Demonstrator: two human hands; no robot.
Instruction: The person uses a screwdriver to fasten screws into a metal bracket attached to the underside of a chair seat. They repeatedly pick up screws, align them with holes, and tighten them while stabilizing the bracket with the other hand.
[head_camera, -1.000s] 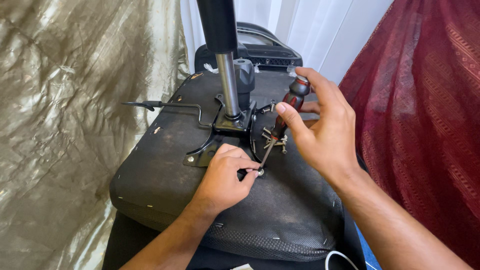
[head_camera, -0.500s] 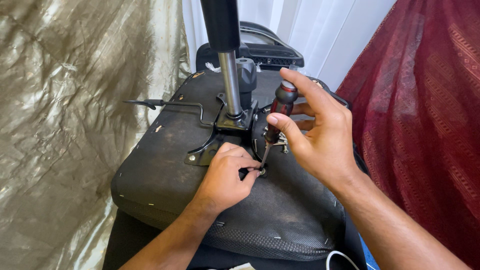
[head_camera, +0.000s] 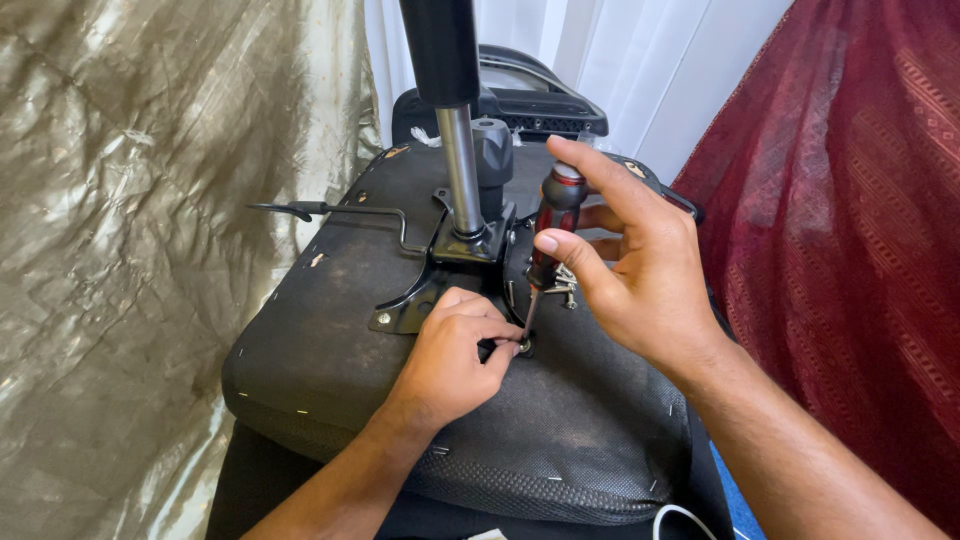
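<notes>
Right hand (head_camera: 640, 280) grips red-and-black-handled screwdriver (head_camera: 548, 235), tip down on small metal screw (head_camera: 523, 346) that left hand (head_camera: 450, 355) pinches against upturned black fabric chair seat (head_camera: 330, 330). Risk: tip slips off, jabs left fingertips; screw tilts, drops.

The left hand (head_camera: 450, 355) covers the spot where the screwdriver (head_camera: 545, 250) tip meets the seat (head_camera: 330, 340), so the screw there is mostly hidden and too small to make out. The right hand (head_camera: 630, 270) wraps the screwdriver's handle, hiding its far side. The gas cylinder (head_camera: 445, 60) is cut off by the top edge at 12 o'clock. Both forearms run out of the bottom edge. A white cable (head_camera: 675, 515) at 5 o'clock is cut off too. The metal plate (head_camera: 415, 305) passes partly under the left hand.
</notes>
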